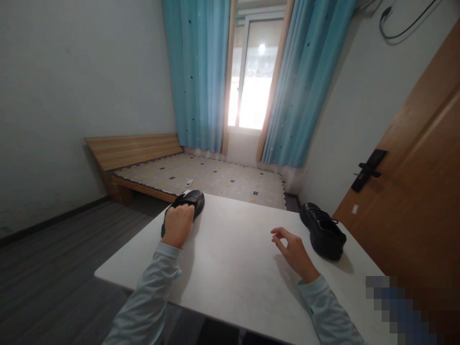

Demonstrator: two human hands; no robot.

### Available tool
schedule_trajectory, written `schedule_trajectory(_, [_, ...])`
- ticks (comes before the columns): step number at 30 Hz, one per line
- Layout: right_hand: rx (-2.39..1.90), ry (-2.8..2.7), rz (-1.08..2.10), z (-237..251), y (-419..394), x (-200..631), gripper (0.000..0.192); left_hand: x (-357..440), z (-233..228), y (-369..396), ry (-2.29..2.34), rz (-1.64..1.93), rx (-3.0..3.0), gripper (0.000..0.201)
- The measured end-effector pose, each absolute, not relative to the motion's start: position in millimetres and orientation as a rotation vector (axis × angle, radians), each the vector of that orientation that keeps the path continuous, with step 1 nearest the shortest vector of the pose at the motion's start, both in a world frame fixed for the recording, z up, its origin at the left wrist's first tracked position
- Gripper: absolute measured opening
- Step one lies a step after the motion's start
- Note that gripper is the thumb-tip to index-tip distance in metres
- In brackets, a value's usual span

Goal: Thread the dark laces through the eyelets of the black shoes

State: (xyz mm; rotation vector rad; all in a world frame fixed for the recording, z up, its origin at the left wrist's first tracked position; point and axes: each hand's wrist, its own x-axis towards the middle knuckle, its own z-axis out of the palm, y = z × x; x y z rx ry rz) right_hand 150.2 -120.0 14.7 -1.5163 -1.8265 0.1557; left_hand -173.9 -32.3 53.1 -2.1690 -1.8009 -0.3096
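Observation:
Toward the far left of the white table (230,258), my left hand (178,224) is closed on a black shoe (196,197). The hand covers the middle of that shoe, so my fingertips are hidden. My right hand (291,249) hovers over the right half of the table with nothing in it. Its thumb and forefinger curve toward each other with a gap between them. A second black shoe (323,232), with laces, lies just to the right of my right hand, apart from it.
Behind the table is a bed with a patterned mattress (233,179) and a wooden headboard (136,148). A small white remote (189,183) lies on the mattress. Blue curtains (197,72) frame a bright window (255,81). At the right is a wooden door (413,191) with a black handle (369,170).

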Motion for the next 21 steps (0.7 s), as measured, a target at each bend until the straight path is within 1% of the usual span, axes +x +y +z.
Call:
schedule_trajectory(6, [-1.536,-1.813,0.191,13.4,-119.5,150.1,0.018,-146.6,51.1,-39.7,-1.714,-0.433,-2.180,0.030])
schedule_trajectory(13, [-1.527,-1.777,0.185,12.3,-119.6,152.3,0.018,-100.6,53.4,-64.5,-1.731,-0.544,-2.232,0.032])
schedule_trajectory(21, [-1.544,-1.770,0.187,13.6,-120.7,153.1,0.018,-62.3,66.5,-93.4,-1.648,-0.616,-2.338,0.024])
